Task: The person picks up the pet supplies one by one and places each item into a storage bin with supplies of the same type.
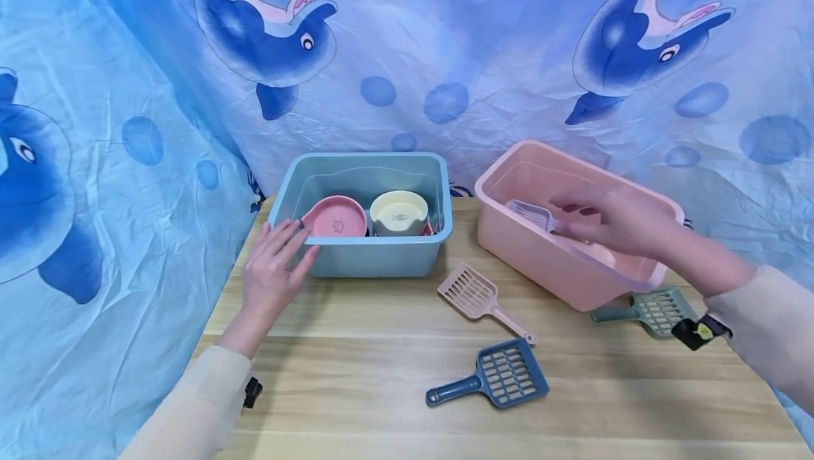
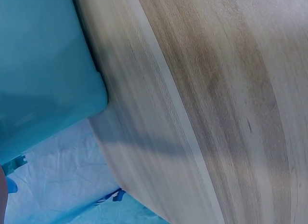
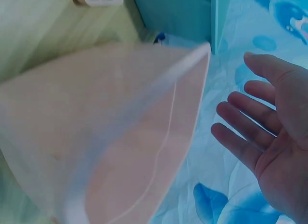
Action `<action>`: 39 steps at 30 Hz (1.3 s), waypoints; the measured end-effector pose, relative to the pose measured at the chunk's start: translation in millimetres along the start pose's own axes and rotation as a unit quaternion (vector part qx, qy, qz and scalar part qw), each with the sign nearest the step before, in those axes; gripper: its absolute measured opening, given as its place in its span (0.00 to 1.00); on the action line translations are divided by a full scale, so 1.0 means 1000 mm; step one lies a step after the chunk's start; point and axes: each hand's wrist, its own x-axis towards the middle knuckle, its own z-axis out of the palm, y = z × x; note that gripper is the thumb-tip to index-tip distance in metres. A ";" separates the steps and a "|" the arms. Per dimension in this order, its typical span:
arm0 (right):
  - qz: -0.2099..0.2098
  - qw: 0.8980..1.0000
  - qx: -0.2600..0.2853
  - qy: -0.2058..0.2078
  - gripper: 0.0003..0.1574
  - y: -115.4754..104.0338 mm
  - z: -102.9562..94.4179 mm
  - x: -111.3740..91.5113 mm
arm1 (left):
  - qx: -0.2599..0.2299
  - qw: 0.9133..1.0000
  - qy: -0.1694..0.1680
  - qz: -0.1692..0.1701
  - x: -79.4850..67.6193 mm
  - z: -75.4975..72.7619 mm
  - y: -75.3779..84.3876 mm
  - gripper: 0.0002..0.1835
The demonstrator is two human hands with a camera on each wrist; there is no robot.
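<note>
**Hovering over the pink bin (image 1: 540,262), a bare right hand (image 1: 598,213) holds nothing**

From where I stand, the work looks roughly partway along. A lilac scoop (image 1: 531,213) lies inside the pink bin, just by the right hand's fingertips. That hand is let go: in the right wrist view its fingers are spread and extended, with nothing between them. Three more scoops lie outside on the wooden table (image 1: 356,410), and I judge those to be what is left: a pale pink one (image 1: 485,307) between the two bins, a navy one (image 1: 480,379) nearer the person, and a green one (image 1: 664,310) beside the pink bin's near end.

The blue bin (image 1: 375,260) seems settled, with a pink bowl (image 1: 335,217) and a cream bowl (image 1: 398,216) inside and a bit of something red showing next to the cream one. The left hand (image 1: 273,262) lies at that bin's front left rim, fingers loosely extended and grasping nothing; whether the fingertips touch the pink bowl I cannot quite tell.

Behind everything hangs a blue cloth (image 1: 394,43) printed with dolphins. The green scoop looks the most awkward to reach: it sits close to the pink bin's wall, and the black wrist camera (image 1: 699,331) covers its outer edge. The pale pink and navy scoops have nothing lying over them.
</note>
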 end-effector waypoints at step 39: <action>0.103 0.981 0.137 -0.095 0.24 -0.005 0.184 -0.036 | 0.006 1.000 0.018 -0.013 -0.007 0.009 -0.007 0.24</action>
